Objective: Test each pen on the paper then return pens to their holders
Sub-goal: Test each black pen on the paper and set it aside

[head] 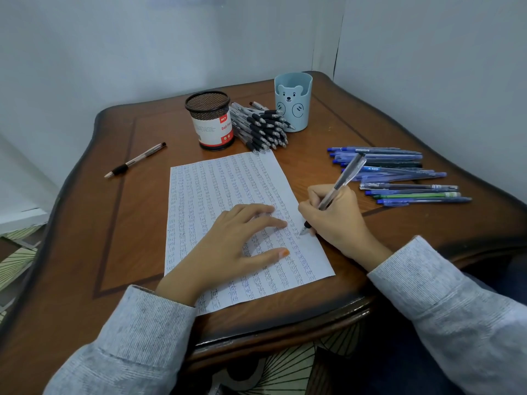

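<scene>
A white sheet of paper (216,183), covered in rows of small handwritten words, lies in the middle of the wooden table (119,223). My left hand (228,246) rests flat on the paper with fingers spread. My right hand (336,220) grips a clear pen (342,181) in a writing hold, its tip touching the paper's right edge. A black mesh holder (209,121) with a red and white label and a light blue bear holder (293,102) stand at the back.
A pile of black-grip pens (261,128) lies between the two holders. Several blue pens (399,175) lie in a row at the right. One single pen (135,160) lies alone at the left. Walls close in behind and to the right.
</scene>
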